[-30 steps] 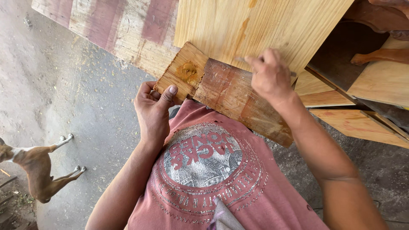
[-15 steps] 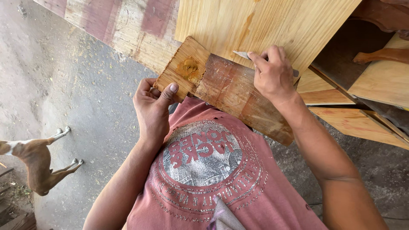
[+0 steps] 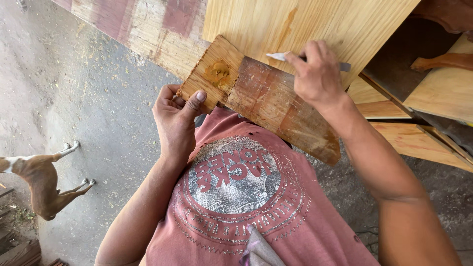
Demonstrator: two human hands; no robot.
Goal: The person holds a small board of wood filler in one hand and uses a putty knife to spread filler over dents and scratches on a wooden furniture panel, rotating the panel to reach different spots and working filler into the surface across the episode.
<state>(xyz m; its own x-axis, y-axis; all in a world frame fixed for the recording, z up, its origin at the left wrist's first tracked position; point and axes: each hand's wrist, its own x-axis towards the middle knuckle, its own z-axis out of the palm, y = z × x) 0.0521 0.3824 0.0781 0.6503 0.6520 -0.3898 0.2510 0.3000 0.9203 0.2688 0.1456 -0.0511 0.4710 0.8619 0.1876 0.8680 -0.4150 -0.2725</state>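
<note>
My left hand (image 3: 176,118) grips the near end of a flat wooden board (image 3: 268,101), thumb on top beside a dab of brown putty (image 3: 217,73). The board rests against my chest, over a faded red printed shirt (image 3: 236,197). My right hand (image 3: 318,74) holds a thin metal scraper blade (image 3: 277,56) by its handle, the blade tip lying on a large pale wooden panel (image 3: 305,24) just beyond the board's far edge.
Stacked wooden panels and furniture parts (image 3: 419,108) lie at the right. A striped worn plank (image 3: 133,24) runs along the top left. A tan dog (image 3: 37,177) stands on the grey concrete floor (image 3: 88,108) at the left.
My right hand has lifted off the board's upper edge and moved up onto the pale panel with the scraper. The left hand keeps its grip. The dog has shifted left.
</note>
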